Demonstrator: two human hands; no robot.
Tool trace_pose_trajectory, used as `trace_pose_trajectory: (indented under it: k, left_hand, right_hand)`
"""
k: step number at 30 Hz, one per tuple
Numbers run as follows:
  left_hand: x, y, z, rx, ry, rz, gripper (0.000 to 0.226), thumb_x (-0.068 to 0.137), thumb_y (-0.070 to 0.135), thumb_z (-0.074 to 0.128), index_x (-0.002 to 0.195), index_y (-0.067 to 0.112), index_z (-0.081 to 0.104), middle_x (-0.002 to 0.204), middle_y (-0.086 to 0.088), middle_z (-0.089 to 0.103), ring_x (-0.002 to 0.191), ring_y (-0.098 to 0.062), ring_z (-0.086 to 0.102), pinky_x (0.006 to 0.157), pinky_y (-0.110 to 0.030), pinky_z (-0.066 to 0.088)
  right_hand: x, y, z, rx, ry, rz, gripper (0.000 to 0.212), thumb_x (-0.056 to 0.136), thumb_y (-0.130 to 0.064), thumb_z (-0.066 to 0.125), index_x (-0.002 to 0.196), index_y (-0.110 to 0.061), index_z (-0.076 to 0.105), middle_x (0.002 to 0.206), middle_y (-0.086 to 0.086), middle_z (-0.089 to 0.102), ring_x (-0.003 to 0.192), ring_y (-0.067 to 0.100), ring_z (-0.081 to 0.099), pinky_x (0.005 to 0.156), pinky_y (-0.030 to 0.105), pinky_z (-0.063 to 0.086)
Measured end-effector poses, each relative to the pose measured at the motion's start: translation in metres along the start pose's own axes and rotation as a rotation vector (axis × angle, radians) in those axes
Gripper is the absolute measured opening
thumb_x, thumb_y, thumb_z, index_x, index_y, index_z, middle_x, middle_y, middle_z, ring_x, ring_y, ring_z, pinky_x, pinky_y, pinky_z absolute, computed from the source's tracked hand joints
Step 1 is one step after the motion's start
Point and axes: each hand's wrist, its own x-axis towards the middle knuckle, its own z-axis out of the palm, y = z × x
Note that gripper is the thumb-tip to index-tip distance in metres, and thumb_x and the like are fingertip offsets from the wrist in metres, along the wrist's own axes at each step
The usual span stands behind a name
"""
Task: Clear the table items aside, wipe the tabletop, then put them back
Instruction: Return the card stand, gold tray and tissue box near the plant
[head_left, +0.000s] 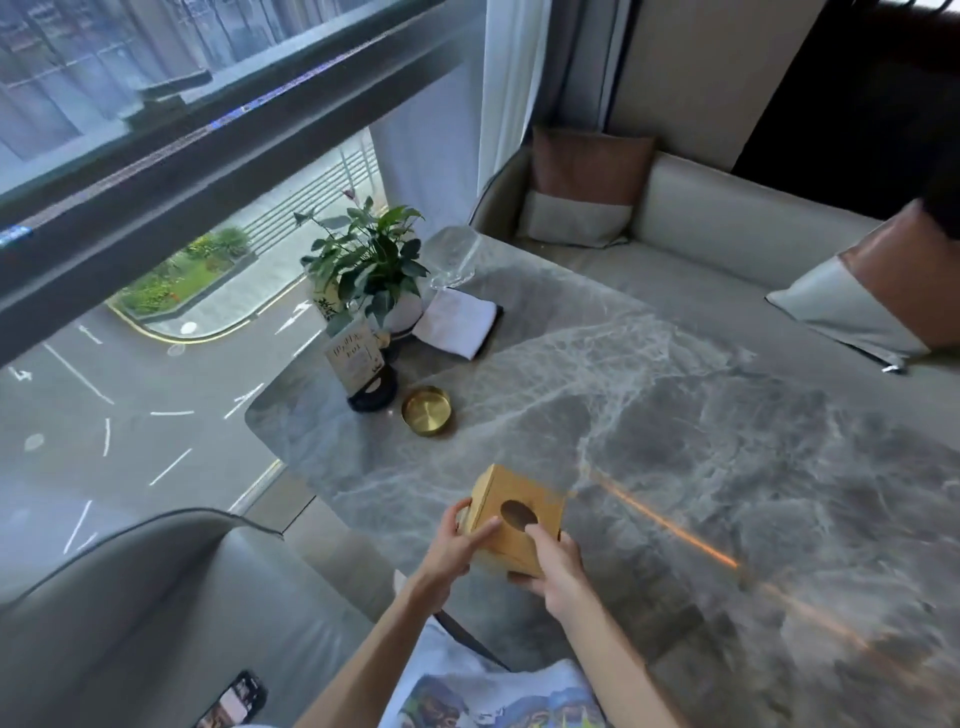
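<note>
A gold cube-shaped tissue box (511, 501) with an oval opening on top hangs just above the near left part of the grey marble table (701, 415). My left hand (460, 545) grips its left side, and my right hand (553, 569) holds its near right corner with the thumb by the opening. Farther back on the table stand a small gold round dish (427, 410), a card sign on a black base (363, 371), a potted green plant (369, 265), a folded white cloth (457, 322) and an upturned clear glass (454, 254).
A large window runs along the left, right beside the table's edge. Grey bench seats with brown-and-grey cushions (587, 187) line the far and right sides. A grey chair back (156, 597) sits at my left, with a phone (234, 701) lying on it.
</note>
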Motion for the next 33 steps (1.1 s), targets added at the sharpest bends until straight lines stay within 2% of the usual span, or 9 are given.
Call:
trace_pose_trajectory:
  k: [5,9,13,16,20,22,25,29,33]
  left_hand:
    - [0.043,0.035,-0.101,0.130,-0.023,0.008,0.058,0.060,0.054,0.079,0.114,0.041,0.063,0.113,0.003,0.068,0.101,-0.016,0.065,0.084,-0.043,0.054]
    - [0.068,0.068,-0.177,0.292,-0.209,-0.034,0.049,0.063,0.045,0.073,0.112,0.040,0.068,0.112,0.005,0.070,0.102,-0.015,0.063,0.073,-0.029,0.048]
    - [0.095,0.095,-0.232,0.378,-0.370,-0.069,0.042,0.065,0.044,0.070,0.107,0.041,0.069,0.112,0.003,0.069,0.104,-0.019,0.062,0.086,-0.035,0.049]
    - [0.108,0.101,-0.254,0.329,-0.299,-0.027,0.062,0.059,0.058,0.075,0.116,0.035,0.063,0.119,-0.003,0.067,0.108,-0.022,0.062,0.099,-0.046,0.048]
    - [0.117,0.105,-0.275,0.280,-0.247,-0.065,0.096,0.067,0.063,0.072,0.146,0.032,0.026,0.145,0.003,0.041,0.124,-0.026,0.052,0.101,-0.047,0.045]
    - [0.111,0.103,-0.279,0.351,-0.305,-0.111,0.083,0.083,0.051,0.065,0.149,0.033,0.017,0.142,0.008,0.034,0.128,-0.027,0.047,0.096,-0.038,0.044]
    - [0.113,0.097,-0.281,0.394,-0.378,0.024,0.051,0.096,0.019,0.054,0.142,0.015,0.033,0.132,-0.003,0.052,0.099,-0.003,0.061,0.073,-0.015,0.052]
    - [0.124,0.098,-0.291,0.391,-0.373,0.016,0.052,0.088,0.011,0.059,0.136,0.003,0.040,0.118,-0.010,0.055,0.072,0.012,0.065,0.065,-0.012,0.052]
    - [0.120,0.103,-0.291,0.456,-0.337,-0.035,0.033,0.098,0.003,0.045,0.127,0.017,0.039,0.107,-0.004,0.053,0.066,0.007,0.061,0.049,-0.006,0.042]
  right_hand:
    - [0.004,0.003,0.071,-0.091,-0.100,0.093,0.061,0.080,-0.036,0.073,0.128,-0.023,0.038,0.130,0.009,0.051,0.111,0.030,0.054,0.083,0.055,0.056]
    - [0.017,-0.011,0.118,-0.425,-0.189,-0.041,0.104,0.073,-0.046,0.078,0.151,-0.036,0.010,0.154,-0.004,0.026,0.143,0.022,0.027,0.115,0.041,0.029]
    - [0.028,-0.033,0.172,-0.310,-0.491,0.057,0.096,0.068,-0.040,0.084,0.146,-0.026,0.030,0.133,-0.002,0.056,0.122,0.021,0.054,0.104,0.041,0.046]
    - [0.035,-0.028,0.209,-0.245,-0.403,0.099,0.079,0.070,-0.040,0.082,0.136,-0.022,0.042,0.124,0.002,0.064,0.109,0.019,0.063,0.089,0.036,0.055]
    - [0.045,-0.021,0.250,-0.096,-0.239,0.154,0.056,0.080,-0.039,0.072,0.127,-0.029,0.043,0.116,0.002,0.067,0.102,0.023,0.066,0.085,0.045,0.057]
    - [0.046,-0.017,0.266,-0.059,-0.142,0.150,0.047,0.084,-0.035,0.067,0.124,-0.031,0.043,0.115,0.000,0.065,0.100,0.021,0.064,0.076,0.042,0.058]
    - [0.056,-0.019,0.284,0.022,-0.083,0.114,0.046,0.083,-0.022,0.065,0.126,-0.024,0.047,0.114,0.003,0.067,0.101,0.021,0.064,0.080,0.042,0.058]
    - [0.079,-0.009,0.298,-0.042,-0.045,0.111,0.061,0.068,-0.024,0.070,0.125,-0.018,0.049,0.112,0.005,0.067,0.100,0.024,0.066,0.087,0.048,0.057]
    - [0.082,-0.009,0.304,-0.086,-0.040,0.111,0.057,0.068,-0.025,0.068,0.121,-0.019,0.049,0.109,0.006,0.068,0.097,0.024,0.067,0.085,0.050,0.058]
